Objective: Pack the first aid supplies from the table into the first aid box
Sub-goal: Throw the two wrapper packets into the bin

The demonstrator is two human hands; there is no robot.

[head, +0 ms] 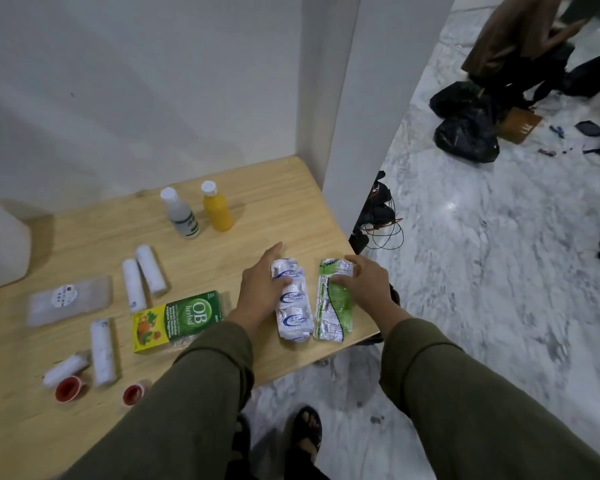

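Observation:
A silver-blue blister strip (293,313) lies near the table's right edge, and my left hand (260,289) rests on its upper left with the thumb across it. Beside it lies a green-and-silver blister strip (335,306); my right hand (368,285) curls its fingers over the strip's top. Both strips still touch the wooden table (274,209). A green OB herbal box (181,318) sits left of my left wrist. Several white bandage rolls (146,271), two red tape rolls (68,388), a clear packet (68,299), a white bottle (181,213) and a yellow bottle (217,209) are spread around. A white object (0,244), perhaps the box, sits blurred at the far left.
A white partition wall (343,116) stands at the table's right rear corner. Cables (381,223) hang beyond the right edge. Marble floor lies to the right, with black bags (465,123) and another person far off. My sandalled feet show below the table's front edge.

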